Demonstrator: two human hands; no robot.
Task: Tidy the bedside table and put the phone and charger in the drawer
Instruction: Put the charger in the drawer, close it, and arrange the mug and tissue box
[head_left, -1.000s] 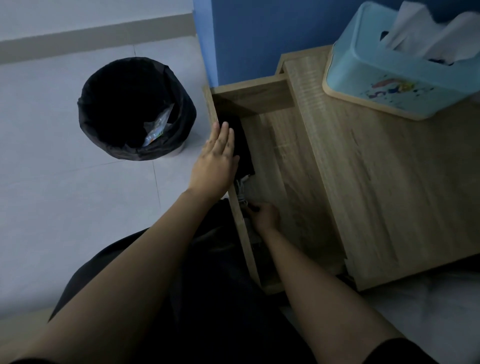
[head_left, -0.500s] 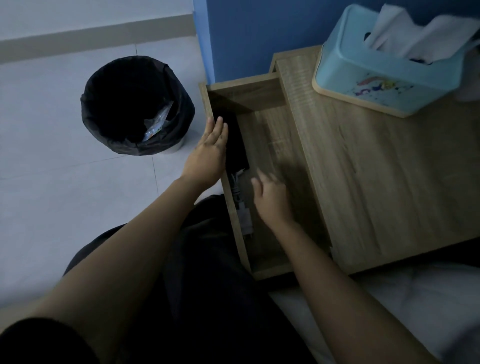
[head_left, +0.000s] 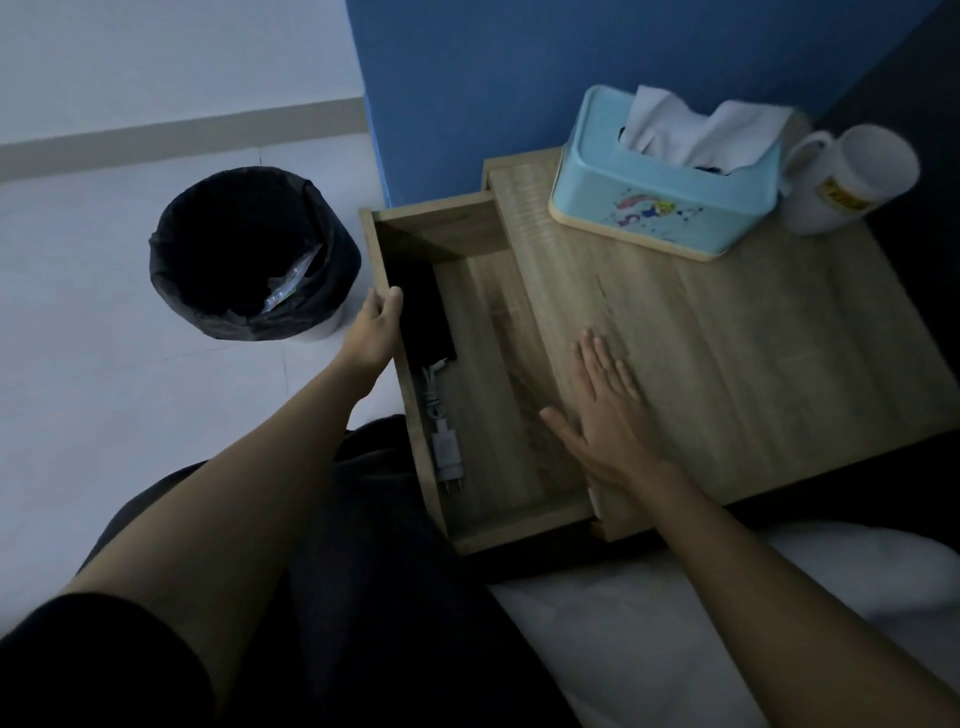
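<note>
At frame centre, the left hand (head_left: 375, 332) grips the open drawer (head_left: 511, 525) front, thumb hooked over its edge, apparently ready to push it shut, while the right hand (head_left: 602, 410) rests flat, fingers together, on the table (head_left: 753, 364), likely steadying it. Phone (head_left: 418, 306) lies just beside the left thumb, with charger (head_left: 447, 452) below it.

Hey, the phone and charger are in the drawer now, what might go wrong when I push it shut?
1. The left hand grips the drawer front with the thumb hooked over its edge; it may get pinched on closing.
2. The charger lies loose beside the phone, prongs toward the near end; a hard push might slide it into the phone.
3. The right hand rests flat on the bedside table at the drawer's edge, thumb over the opening.
</note>
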